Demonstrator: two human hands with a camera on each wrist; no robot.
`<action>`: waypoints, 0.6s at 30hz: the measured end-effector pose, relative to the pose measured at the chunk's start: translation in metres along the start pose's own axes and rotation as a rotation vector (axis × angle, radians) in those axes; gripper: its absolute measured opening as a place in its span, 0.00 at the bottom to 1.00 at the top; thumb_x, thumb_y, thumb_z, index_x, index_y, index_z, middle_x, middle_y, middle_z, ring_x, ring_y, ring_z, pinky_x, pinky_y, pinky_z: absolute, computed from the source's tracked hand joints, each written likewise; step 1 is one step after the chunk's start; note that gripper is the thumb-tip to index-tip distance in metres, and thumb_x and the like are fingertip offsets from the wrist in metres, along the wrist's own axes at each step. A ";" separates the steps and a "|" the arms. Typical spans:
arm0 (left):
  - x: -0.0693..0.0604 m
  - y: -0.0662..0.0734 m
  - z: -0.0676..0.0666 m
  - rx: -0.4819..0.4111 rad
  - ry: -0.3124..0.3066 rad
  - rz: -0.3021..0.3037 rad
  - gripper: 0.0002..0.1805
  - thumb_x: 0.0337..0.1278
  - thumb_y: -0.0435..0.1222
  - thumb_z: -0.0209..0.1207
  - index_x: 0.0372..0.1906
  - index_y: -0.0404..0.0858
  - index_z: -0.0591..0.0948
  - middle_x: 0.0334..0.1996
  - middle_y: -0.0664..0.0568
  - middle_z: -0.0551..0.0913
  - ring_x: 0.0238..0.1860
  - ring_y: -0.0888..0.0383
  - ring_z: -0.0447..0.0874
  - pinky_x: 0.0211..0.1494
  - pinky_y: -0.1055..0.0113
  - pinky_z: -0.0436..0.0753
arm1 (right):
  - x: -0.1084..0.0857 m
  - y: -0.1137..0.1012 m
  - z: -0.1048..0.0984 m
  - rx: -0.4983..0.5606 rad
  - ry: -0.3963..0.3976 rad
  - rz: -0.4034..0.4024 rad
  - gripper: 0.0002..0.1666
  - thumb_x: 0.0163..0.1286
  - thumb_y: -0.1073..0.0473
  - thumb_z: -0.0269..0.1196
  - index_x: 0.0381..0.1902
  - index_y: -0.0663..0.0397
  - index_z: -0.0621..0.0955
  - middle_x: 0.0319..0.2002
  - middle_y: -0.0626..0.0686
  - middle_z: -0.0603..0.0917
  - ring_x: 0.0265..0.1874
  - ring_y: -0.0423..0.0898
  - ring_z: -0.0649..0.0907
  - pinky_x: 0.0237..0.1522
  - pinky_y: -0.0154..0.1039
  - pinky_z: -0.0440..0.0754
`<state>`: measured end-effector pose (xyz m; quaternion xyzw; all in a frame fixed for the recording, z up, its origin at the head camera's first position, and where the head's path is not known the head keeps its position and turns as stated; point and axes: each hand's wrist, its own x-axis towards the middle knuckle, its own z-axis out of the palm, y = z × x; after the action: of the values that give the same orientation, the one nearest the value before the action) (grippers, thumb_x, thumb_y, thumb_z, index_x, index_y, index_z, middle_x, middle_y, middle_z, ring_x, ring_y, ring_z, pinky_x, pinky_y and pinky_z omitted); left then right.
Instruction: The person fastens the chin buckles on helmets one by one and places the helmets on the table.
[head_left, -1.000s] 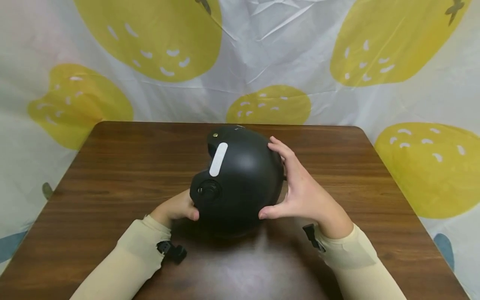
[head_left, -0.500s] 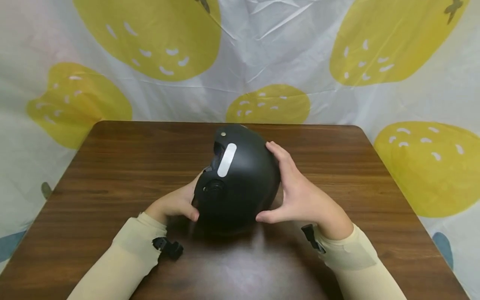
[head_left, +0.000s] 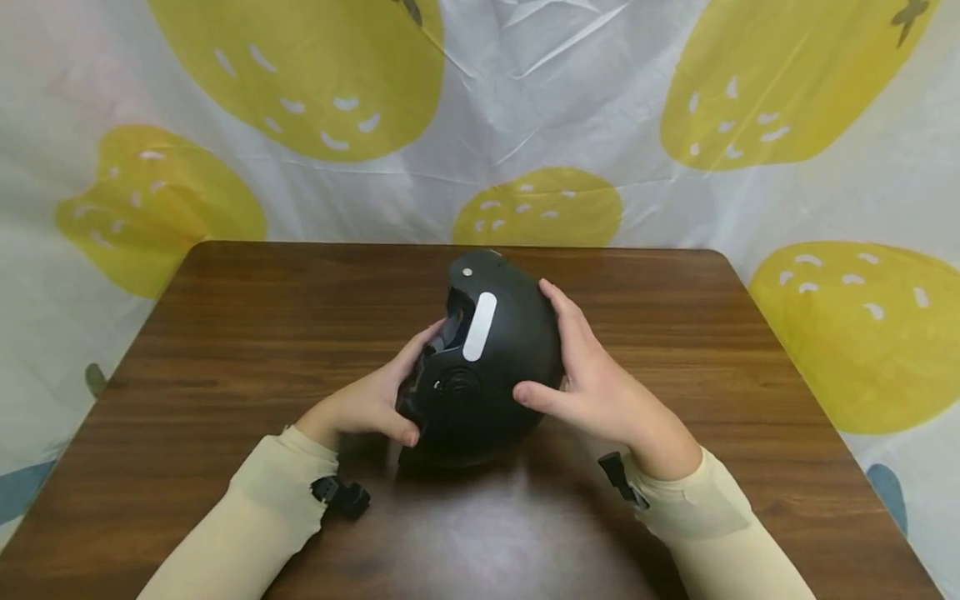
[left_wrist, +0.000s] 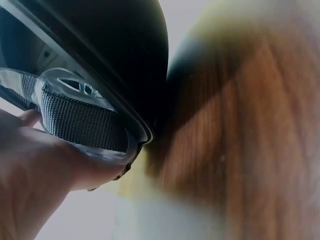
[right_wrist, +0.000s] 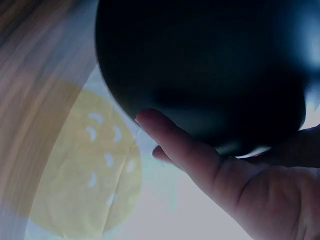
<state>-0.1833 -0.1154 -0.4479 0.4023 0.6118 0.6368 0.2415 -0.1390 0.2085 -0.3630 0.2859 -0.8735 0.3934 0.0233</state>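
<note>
A matte black open-face helmet (head_left: 517, 333) is between both hands over the middle of the table, its face opening toward the left. Its near side carries a white strip (head_left: 480, 327) and a round black fitting. My left hand (head_left: 367, 408) grips the front lower edge, thumb on the near side. In the left wrist view a dark webbing strap (left_wrist: 82, 122) and a clear plastic piece show at the helmet's rim. My right hand (head_left: 603, 383) holds the rounded back, thumb on the near side and fingers around the far side. Whether the helmet touches the table is unclear.
The dark wood-grain table (head_left: 262, 333) has rounded far corners. Behind it hangs a white cloth (head_left: 345, 204) printed with large yellow fruit shapes. Each sleeve bears a black wrist camera strap, the left one (head_left: 341, 497) and the right one (head_left: 624, 479).
The helmet has turned so its face opening shows more, and its front has shifted to the right. My left hand has followed it rightward; my right thumb sits higher on the shell.
</note>
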 end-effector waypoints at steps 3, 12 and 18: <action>0.000 0.002 0.004 0.060 0.032 -0.018 0.83 0.38 0.66 0.81 0.88 0.48 0.34 0.81 0.36 0.54 0.77 0.40 0.61 0.77 0.52 0.63 | 0.000 -0.002 0.000 0.009 0.020 0.030 0.68 0.66 0.36 0.74 0.88 0.37 0.43 0.83 0.55 0.53 0.79 0.54 0.60 0.75 0.63 0.61; 0.004 0.011 0.015 0.122 0.108 -0.047 0.85 0.35 0.68 0.82 0.88 0.46 0.36 0.83 0.39 0.50 0.80 0.37 0.54 0.77 0.35 0.56 | 0.002 -0.006 0.001 -0.049 0.063 0.081 0.75 0.59 0.40 0.80 0.88 0.44 0.45 0.85 0.53 0.50 0.81 0.54 0.58 0.77 0.63 0.60; 0.005 0.017 0.025 0.218 0.162 -0.100 0.85 0.33 0.70 0.80 0.88 0.45 0.39 0.85 0.37 0.37 0.84 0.36 0.38 0.78 0.30 0.46 | -0.001 -0.009 -0.001 -0.050 0.076 0.125 0.77 0.56 0.39 0.81 0.88 0.49 0.46 0.85 0.55 0.50 0.82 0.56 0.57 0.77 0.63 0.59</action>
<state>-0.1628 -0.0992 -0.4325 0.3424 0.7142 0.5841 0.1776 -0.1337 0.2049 -0.3560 0.2148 -0.8978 0.3825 0.0388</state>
